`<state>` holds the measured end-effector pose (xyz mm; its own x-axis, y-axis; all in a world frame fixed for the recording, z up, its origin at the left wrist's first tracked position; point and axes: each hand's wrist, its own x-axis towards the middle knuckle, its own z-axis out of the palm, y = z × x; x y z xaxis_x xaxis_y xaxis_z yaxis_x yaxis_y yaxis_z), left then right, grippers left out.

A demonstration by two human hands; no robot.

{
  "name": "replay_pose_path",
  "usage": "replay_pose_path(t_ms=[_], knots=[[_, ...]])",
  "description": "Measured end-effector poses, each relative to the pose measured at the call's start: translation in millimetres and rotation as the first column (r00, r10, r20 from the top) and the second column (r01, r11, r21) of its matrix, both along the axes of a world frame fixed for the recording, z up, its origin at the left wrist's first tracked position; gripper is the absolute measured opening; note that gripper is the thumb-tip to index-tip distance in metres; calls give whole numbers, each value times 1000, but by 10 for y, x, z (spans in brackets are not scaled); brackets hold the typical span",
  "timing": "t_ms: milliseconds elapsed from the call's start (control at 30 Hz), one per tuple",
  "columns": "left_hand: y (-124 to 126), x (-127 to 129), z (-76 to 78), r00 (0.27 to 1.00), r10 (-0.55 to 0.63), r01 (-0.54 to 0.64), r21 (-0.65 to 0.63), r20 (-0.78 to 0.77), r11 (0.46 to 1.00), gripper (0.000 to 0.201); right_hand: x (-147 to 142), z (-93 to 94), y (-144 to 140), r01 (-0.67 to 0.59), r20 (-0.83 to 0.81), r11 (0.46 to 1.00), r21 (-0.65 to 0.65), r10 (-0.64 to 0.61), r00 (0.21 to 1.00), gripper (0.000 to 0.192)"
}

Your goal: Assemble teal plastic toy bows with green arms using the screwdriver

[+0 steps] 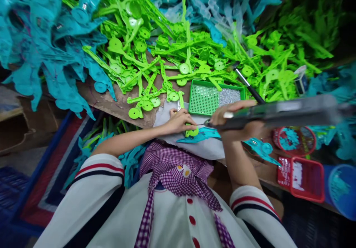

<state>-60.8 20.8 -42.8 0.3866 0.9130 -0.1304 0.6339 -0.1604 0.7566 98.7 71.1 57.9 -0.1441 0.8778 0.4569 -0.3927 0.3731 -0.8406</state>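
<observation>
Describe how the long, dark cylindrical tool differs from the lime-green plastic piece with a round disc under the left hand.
The dark tool is blackish grey; the lime-green piece is bright.
The tool looks longer than the visible part of the piece.
The right hand wraps around the tool, while the left hand has its fingers on the piece.
Shared: each is in contact with a hand.

Ahead and right, a green basket (204, 99) obstructs the left hand (179, 122).

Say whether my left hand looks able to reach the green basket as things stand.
Likely yes: the green basket sits close to your left hand, nothing visible between, though that hand touches a green piece.
</observation>
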Motion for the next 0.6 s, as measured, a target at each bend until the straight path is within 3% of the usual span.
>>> replay_pose_path(t_ms=[67, 167, 267, 400, 600], knots=[[-10, 5, -7, 1000, 11, -11, -1, -6, 1000, 20, 3, -86, -293, -87, 43, 994, -61, 89, 995, 47], [-12, 19, -34, 999, 21, -21, 11, -31, 1000, 19, -12, -297, -472, -113, 112, 983, -145, 129, 985, 51], [-2, 33, -70, 998, 24, -22, 22, -60, 1000, 17, -55, -448, -453, -147, 187, 972, -186, 181, 966, 58], [11, 34, -64, 996, 37, -35, 20, -82, 999, 15, -136, -484, -419, -229, 267, 940, -255, 296, 917, 58], [42, 43, -89, 999, 23, -23, 4, -37, 1000, 10, -192, -554, -440, -207, 426, 964, -168, 260, 867, 50]])
